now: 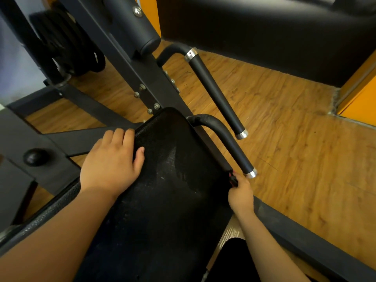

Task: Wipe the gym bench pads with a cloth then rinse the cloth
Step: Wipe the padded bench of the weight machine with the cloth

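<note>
A black textured bench pad runs from the bottom of the view up to the middle, with wet streaks on its right half. My left hand grips the pad's left edge, fingers curled over the side and thumb on top. My right hand holds a small dark cloth with a reddish edge against the pad's right edge. Most of the cloth is hidden by my fingers and the pad.
Two black handle bars with chrome ends stick out to the right of the pad. A round roller pad and weight plates sit at the top left. A black upholstered seat stands behind on the wooden floor.
</note>
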Tool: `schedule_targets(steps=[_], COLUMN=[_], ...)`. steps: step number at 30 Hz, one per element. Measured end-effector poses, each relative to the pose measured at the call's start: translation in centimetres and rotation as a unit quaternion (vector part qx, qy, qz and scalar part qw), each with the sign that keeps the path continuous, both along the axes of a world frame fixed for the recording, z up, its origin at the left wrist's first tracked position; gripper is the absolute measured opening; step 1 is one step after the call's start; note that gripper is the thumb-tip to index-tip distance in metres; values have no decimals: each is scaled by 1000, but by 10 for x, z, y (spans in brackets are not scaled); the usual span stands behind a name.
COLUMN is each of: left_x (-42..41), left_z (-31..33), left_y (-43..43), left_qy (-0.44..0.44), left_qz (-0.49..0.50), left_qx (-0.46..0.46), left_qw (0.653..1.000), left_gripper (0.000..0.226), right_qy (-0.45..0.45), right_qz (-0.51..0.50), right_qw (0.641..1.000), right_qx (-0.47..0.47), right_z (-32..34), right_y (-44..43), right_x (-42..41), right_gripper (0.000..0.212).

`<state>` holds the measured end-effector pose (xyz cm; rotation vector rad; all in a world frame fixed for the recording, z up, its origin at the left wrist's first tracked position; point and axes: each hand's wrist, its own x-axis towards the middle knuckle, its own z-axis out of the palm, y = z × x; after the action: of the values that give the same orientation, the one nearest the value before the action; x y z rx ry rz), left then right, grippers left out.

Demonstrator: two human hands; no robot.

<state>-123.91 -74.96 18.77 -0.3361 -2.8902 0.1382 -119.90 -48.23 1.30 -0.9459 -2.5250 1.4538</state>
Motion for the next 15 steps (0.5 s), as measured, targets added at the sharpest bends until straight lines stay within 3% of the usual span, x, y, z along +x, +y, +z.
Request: schedule_targets(steps=[3, 10, 15], left_x=[-1, 0, 1], left_z=[-1, 0, -1], left_y=[0, -1, 0], left_qy=[2, -2, 6], left_qz=[-3, -5, -5], left_qx=[-6, -2, 2], left_qw=[1000, 1000, 1000], left_gripper=[50, 52, 52], right_qy=[21, 25, 15], right_qz=[-6, -44, -76], right_qw=[1000, 997, 996], right_qx=[5, 59, 44], right_z=[8, 2, 5], right_y=[-8, -65, -50], right_x=[-8, 66, 34], right_gripper=[58, 68, 68])
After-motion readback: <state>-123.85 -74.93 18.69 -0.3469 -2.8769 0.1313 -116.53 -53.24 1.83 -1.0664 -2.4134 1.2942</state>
